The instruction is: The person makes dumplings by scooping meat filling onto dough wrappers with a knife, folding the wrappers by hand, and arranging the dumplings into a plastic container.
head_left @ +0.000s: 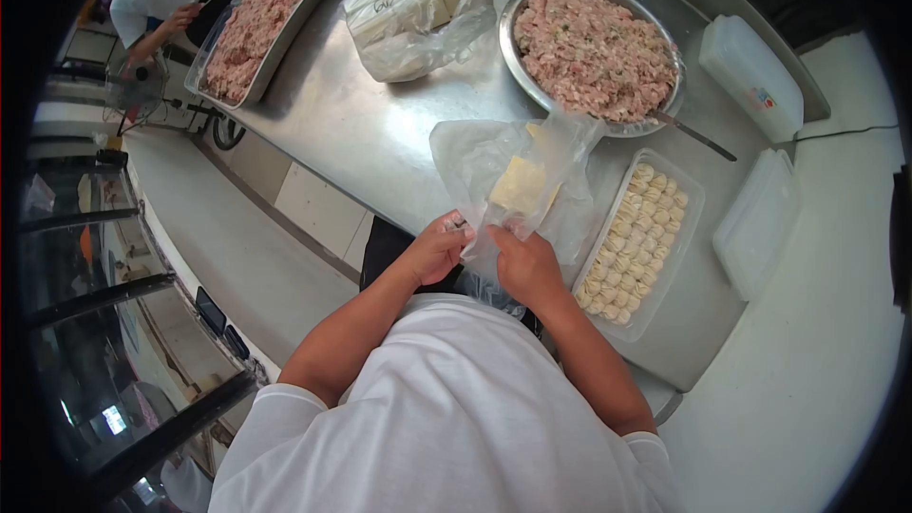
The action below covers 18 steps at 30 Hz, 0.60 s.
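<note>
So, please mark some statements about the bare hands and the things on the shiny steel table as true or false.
1. The left hand and right hand both hold a clear plastic bag with pale yellow sheets inside. True.
2. The round steel bowl of pink minced meat is left of the long metal tray. False: the bowl is right of the tray.
3. A dark, narrow handle sticks out over the bowl's rim. True.
4. The rectangular clear plastic box holds round, pleated dumplings under a closed lid. False: the box is open.
5. The wrapped package with black handwriting lies between tray and bowl. True.
</note>
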{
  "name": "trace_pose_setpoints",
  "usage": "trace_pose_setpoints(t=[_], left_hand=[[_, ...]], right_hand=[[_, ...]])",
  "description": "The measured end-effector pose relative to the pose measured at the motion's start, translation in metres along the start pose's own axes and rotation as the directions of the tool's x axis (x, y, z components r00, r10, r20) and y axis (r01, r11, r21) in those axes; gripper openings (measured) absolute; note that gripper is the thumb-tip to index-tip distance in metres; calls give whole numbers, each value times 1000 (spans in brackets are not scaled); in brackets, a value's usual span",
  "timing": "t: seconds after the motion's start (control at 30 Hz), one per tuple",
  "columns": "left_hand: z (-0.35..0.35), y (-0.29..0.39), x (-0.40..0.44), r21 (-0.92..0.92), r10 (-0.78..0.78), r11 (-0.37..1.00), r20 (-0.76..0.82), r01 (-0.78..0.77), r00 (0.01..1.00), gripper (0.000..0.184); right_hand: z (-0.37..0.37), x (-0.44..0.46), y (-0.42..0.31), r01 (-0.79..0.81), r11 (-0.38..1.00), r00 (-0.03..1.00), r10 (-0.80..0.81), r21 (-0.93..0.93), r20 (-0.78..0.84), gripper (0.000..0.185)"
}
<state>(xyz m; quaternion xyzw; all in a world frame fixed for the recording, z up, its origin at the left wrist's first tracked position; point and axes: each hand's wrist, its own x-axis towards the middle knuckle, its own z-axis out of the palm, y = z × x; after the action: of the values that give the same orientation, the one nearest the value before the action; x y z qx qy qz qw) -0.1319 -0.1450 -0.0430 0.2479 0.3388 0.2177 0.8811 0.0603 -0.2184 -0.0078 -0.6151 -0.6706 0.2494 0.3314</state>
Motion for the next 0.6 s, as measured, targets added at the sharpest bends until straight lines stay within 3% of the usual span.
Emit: trace_pose_setpoints(t=[0.27,0.47,0.57,0.6], left_hand=[[-2,-2,6,60,-7,998,-29,9,1000,42],[3,0,12,109,15,994,-132,-1,991,33],[3,-4,17,118,15,993,-159,4,987,31],[0,-5,18,137,8,990,-173,16,985,30]], right_hand=[[6,10,9,-95,995,973,100,-34,210,34],[-17,20,3,-14,977,999,3,213,52,32],[-51,27,-23,-137,989,990,138,63,-9,28],[-73,32,-38,-259,954,931,289,-153,223,27]])
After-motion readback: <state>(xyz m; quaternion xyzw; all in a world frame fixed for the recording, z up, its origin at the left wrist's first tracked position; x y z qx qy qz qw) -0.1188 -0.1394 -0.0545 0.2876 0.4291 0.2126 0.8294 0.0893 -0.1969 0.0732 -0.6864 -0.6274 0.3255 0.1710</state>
